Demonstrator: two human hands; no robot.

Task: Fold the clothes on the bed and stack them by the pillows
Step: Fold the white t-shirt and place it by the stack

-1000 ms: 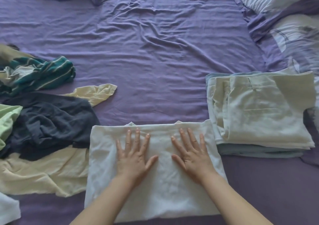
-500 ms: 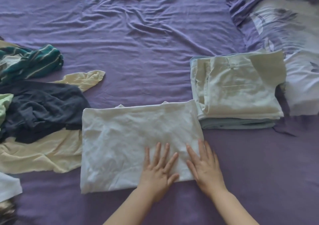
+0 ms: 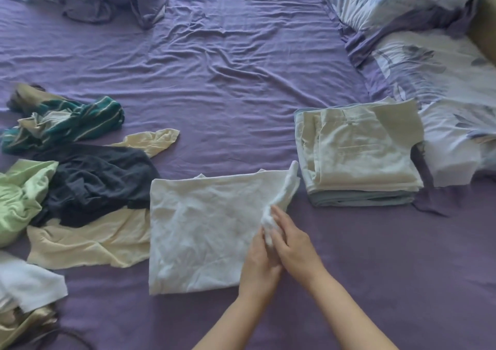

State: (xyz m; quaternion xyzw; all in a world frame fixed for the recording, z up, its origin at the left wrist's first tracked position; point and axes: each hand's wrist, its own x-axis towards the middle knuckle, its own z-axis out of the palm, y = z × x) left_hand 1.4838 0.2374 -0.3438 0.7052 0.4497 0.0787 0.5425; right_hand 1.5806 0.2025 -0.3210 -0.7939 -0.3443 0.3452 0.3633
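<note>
Both hands have come off their flat press on the white garment (image 3: 204,231) and gathered at its right edge: half a second ago my palms lay spread on the cloth near its near right corner, and now my left hand (image 3: 259,265) and right hand (image 3: 296,243) are side by side, fingers curled and pinching a bunched bit of that edge between them. From the pinch a ridge of cloth rises toward the far right corner, which stands lifted off the bed (image 3: 241,94), so the right side is partly raised while the rest of the garment lies flat near the bed's near edge, about midway along it

I read this as the smoothing being done and the next fold beginning, most likely bringing the right side over to the left to halve the piece

Just to its right, near the pillows (image 3: 418,62) at the bed's right side, sits the folded stack (image 3: 359,151) with pale trousers on top; that is where this piece should go once folded

Along the left edge the unfolded pile (image 3: 88,183) waits, dark, cream, green and striped pieces tangled together, so much of the job remains
</note>
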